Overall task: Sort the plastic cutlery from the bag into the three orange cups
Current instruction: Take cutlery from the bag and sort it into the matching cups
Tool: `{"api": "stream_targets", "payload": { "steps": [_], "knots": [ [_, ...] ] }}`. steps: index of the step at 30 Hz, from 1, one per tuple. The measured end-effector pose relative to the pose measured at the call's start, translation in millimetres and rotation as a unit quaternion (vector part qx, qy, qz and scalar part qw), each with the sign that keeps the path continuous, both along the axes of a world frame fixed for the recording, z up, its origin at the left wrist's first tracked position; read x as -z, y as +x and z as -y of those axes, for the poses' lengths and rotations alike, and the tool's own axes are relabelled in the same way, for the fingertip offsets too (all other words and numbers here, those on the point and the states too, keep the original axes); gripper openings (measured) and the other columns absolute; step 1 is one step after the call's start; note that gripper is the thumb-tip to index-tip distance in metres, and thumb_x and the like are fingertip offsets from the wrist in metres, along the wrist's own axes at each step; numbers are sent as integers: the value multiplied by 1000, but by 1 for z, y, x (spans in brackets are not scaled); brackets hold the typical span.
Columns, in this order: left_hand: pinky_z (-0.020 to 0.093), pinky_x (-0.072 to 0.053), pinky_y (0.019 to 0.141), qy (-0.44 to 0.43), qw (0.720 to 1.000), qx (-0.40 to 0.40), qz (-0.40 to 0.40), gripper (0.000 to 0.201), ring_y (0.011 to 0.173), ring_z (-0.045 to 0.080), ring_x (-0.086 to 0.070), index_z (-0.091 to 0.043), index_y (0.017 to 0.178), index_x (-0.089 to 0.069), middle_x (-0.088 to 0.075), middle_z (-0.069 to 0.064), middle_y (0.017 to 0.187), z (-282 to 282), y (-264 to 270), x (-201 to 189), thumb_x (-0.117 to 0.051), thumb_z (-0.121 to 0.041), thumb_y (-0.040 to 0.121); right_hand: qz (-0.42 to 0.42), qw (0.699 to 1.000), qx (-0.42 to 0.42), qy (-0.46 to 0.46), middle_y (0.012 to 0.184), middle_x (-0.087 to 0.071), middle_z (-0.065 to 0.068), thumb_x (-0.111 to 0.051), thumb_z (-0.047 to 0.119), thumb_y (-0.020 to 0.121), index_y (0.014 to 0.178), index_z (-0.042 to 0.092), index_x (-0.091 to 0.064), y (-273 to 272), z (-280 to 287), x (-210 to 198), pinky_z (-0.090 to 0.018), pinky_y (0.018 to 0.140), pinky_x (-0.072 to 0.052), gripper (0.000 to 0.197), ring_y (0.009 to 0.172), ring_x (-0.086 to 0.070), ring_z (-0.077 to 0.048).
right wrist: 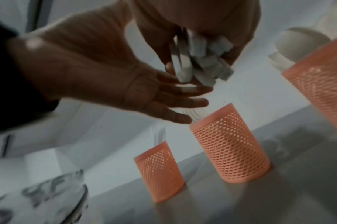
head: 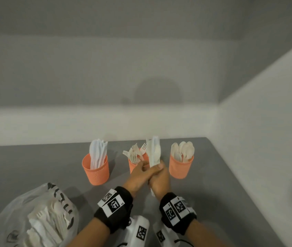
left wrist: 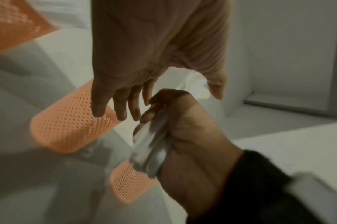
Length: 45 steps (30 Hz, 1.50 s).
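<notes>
Three orange mesh cups stand in a row on the grey table [head: 34, 166]. The left cup [head: 96, 171] holds knives, the middle cup [head: 134, 166] forks, and the right cup [head: 180, 167] spoons. In front of the middle cup my right hand [head: 158, 169] grips a bundle of white cutlery [head: 153, 152] upright by its handles. My left hand [head: 142, 166] lies against the right hand and the bundle. In the right wrist view its fingers [right wrist: 182, 103] are straight under the handle ends of the bundle [right wrist: 202, 63]. The clear plastic bag [head: 34, 216] with more cutlery lies at the near left.
A white wall runs close behind the cups, and another wall closes the table's right side. The table's right edge [head: 239, 175] runs diagonally toward me. Grey table surface shows to the left of the knife cup and to the right of the spoon cup.
</notes>
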State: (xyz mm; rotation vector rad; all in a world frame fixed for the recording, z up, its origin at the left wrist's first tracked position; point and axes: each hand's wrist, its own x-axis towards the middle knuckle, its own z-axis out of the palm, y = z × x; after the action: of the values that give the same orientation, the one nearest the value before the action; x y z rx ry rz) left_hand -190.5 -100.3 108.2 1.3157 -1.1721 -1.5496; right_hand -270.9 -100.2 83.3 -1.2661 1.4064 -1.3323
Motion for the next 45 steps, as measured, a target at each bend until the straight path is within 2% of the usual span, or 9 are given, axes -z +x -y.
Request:
{"api": "stream_targets", "payload": {
  "steps": [7,16,22,27,30,32,37,41,45],
  "knots": [
    [27,-54,68,13,995,-89,-42,24,75,19,-64,2,100,-61,-66,13,83,23,1,15,-68,-5,78,-87,987,-127,53,94,-67,-1,-62,3,81,111,15,-57,2,-6,10,-11,64,-49,33,83,-65,-10],
    [19,-48,45,56,998,-1,-33,22,50,10,-63,-7,92,-57,-70,-3,60,28,9,20,-57,-29,89,101,919,-295,240,49,-55,-4,-51,7,87,80,5,-58,-8,4,5,-25,53,-52,11,47,-59,-16],
    [28,-44,59,114,989,97,-4,43,80,19,-64,-14,92,-57,-72,-5,89,29,21,19,-66,-51,72,228,877,-312,285,58,-60,-9,-61,18,70,81,9,-64,-11,-2,12,-23,46,-45,15,51,-52,-19],
    [23,-50,49,95,995,14,-41,36,60,14,-65,0,104,-55,-64,10,84,24,21,14,-67,-26,82,153,926,-208,275,45,-42,0,-48,9,89,69,8,-52,1,-4,11,-18,37,-34,21,33,-39,-9],
    [25,-53,63,45,994,-85,-44,50,89,23,-64,-4,121,-50,-64,18,106,29,14,17,-72,-13,77,-77,980,-129,130,79,-66,-4,-53,13,89,105,12,-57,5,-3,25,-13,55,-42,17,67,-62,-13],
    [24,-55,59,33,992,-111,-41,41,75,18,-65,-5,114,-53,-65,16,93,29,8,14,-69,-6,77,-146,975,-140,95,94,-67,-2,-58,15,87,111,19,-55,4,-5,26,-12,65,-44,25,84,-64,-14],
    [21,-49,44,38,995,-81,-43,4,42,11,-59,-5,82,-54,-55,10,63,29,5,8,-56,-1,81,68,938,-262,219,57,-57,-4,-58,2,80,79,10,-59,-10,-2,17,-26,53,-49,8,49,-58,-14],
    [26,-55,57,40,998,-43,-21,7,53,14,-64,-6,79,-57,-59,10,68,28,4,8,-60,-11,84,162,901,-319,246,68,-67,-9,-60,9,78,92,7,-61,-15,-4,10,-30,64,-56,13,62,-66,-20],
    [28,-55,74,27,1000,0,-11,37,74,19,-66,-4,95,-62,-66,10,82,31,12,9,-57,-40,87,182,911,-260,263,48,-50,2,-57,22,91,92,10,-54,-13,-7,15,-21,43,-43,12,38,-47,-9]
  ]
}}
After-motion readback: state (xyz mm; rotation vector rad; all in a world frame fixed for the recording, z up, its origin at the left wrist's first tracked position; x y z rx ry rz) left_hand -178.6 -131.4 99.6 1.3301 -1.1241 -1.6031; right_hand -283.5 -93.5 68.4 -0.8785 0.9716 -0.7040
